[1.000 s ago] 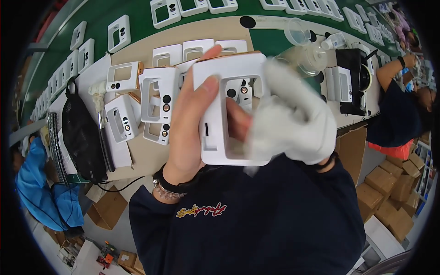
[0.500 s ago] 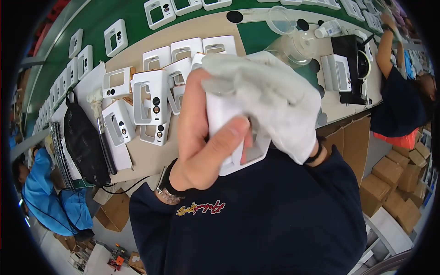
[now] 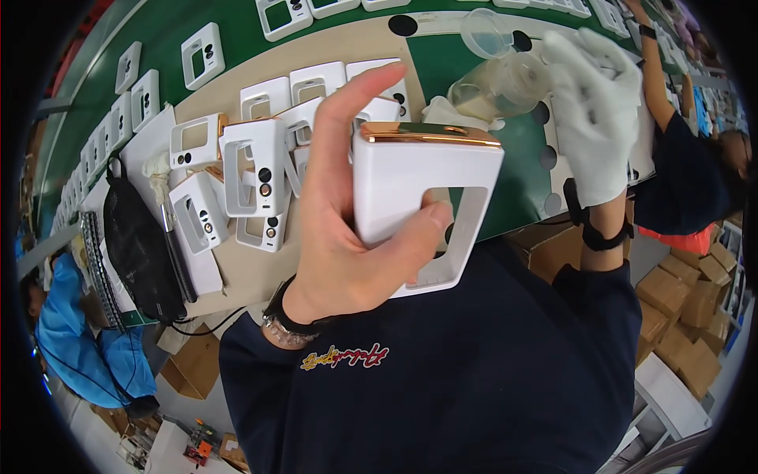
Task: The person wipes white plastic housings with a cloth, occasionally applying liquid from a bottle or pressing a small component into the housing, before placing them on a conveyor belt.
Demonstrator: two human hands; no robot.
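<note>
Steadying seems the step: the left hand [image 3: 347,265] clasps the white case [image 3: 395,182] near centre, the gloved right hand [image 3: 596,110] (its grip I can't make out) is at two o'clock, and the next move calls for firm support.

In the middle, the white case [image 3: 395,182] hides some fingers of the left hand [image 3: 347,261]. At upper right, the gloved right hand [image 3: 596,118] hides what is behind it. The top edge cuts off some white frames [image 3: 303,20]. Low on the left, an orange thing [image 3: 204,449] is too small to tell.
</note>
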